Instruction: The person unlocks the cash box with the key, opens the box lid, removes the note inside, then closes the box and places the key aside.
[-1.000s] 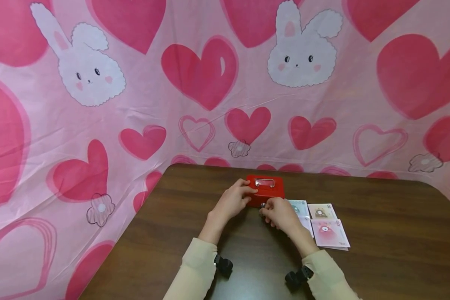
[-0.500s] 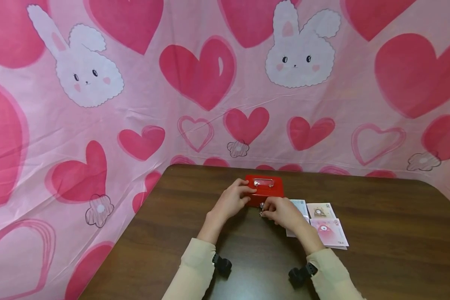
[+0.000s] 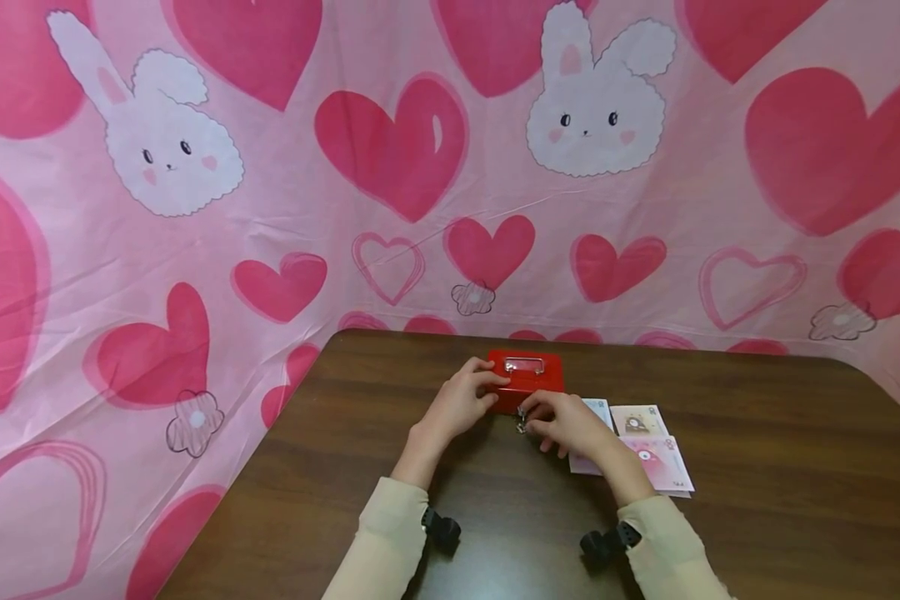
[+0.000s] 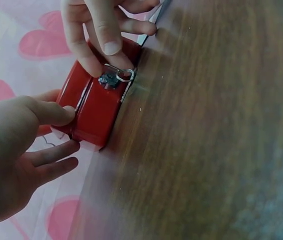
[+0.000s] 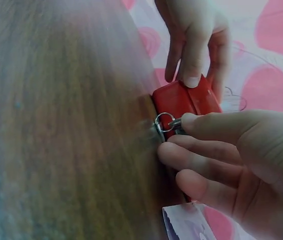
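Observation:
A small red metal cash box [image 3: 545, 382] with a wire carry handle on its closed lid stands near the table's far edge. My left hand [image 3: 461, 404] holds its left end, the thumb at the front and fingers on the lid side. In the lock on the front sits a key [image 5: 178, 125], pinched by my right hand [image 3: 570, 425] between thumb and forefinger. A wire key ring [image 5: 157, 121] with a second key hangs from it, close above the tabletop. The right hand's other fingers are spread loosely below. In the left wrist view the lock [image 4: 109, 80] shows between fingertips.
Several play banknotes lie right of the box, among them a beige note [image 3: 641, 419] and a pink note [image 3: 663, 467], partly behind my right hand. The brown wooden table [image 3: 795, 467] ends just behind the box at a pink heart-patterned cloth [image 3: 487, 192].
My right hand's fingers have shifted and loosened at the lock, and the hanging key and ring show more plainly. The left hand keeps its hold on the box.

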### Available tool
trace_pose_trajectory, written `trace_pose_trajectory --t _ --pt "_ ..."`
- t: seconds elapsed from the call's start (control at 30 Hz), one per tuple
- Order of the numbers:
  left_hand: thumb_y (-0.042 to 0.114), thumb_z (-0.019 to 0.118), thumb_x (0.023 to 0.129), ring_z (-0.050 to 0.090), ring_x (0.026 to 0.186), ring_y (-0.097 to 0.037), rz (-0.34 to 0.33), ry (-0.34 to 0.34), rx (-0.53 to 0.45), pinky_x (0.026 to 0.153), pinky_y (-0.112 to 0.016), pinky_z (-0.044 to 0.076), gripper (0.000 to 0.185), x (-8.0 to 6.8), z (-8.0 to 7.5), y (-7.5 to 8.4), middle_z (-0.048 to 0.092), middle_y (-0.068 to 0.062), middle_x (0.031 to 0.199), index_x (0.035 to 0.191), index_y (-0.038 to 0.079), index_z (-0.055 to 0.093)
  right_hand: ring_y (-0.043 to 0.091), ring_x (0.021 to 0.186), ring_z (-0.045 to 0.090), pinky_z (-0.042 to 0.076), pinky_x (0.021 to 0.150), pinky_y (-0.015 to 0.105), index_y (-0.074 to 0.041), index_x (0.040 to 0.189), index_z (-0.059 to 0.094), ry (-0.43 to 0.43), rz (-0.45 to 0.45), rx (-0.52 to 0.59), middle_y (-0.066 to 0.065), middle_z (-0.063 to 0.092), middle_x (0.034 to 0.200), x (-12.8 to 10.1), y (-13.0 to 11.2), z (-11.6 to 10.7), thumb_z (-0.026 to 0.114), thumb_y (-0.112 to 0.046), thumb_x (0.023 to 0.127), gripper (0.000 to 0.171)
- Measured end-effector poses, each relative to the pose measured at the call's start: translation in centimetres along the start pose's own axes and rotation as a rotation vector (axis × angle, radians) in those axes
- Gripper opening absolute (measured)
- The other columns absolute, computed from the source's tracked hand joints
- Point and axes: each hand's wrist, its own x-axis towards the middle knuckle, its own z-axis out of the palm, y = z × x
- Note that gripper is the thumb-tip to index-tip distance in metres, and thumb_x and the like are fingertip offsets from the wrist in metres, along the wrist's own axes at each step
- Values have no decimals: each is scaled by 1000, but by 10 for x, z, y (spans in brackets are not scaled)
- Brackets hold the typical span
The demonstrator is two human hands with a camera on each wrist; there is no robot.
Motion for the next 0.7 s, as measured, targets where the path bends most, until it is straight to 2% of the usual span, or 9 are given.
trace_pose_trajectory --t 0.43,0.5,0.7 --pt "16 68 94 58 123 -24 -5 -3 0 105 -44 49 30 1 1 -2 56 -2 133 122 25 72 18 54 62 54 44 35 -4 121 64 -67 -5 103 13 71 104 -1 5 -1 67 -10 93 29" --pt "16 68 94 58 123 -24 -3 -1 2 105 -44 49 30 1 1 -2 56 -2 132 122 25 72 17 53 61 54 44 34 -4 119 66 -43 1 100 12 72 101 -1 5 1 67 -10 93 28" --pt "16 68 94 58 124 -23 -10 -4 -5 105 -44 49 30 0 1 -2 56 -2 133 122 25 73 14 46 56 53 44 31 -5 110 74 68 47 88 8 68 72 3 1 8 67 -10 93 19"
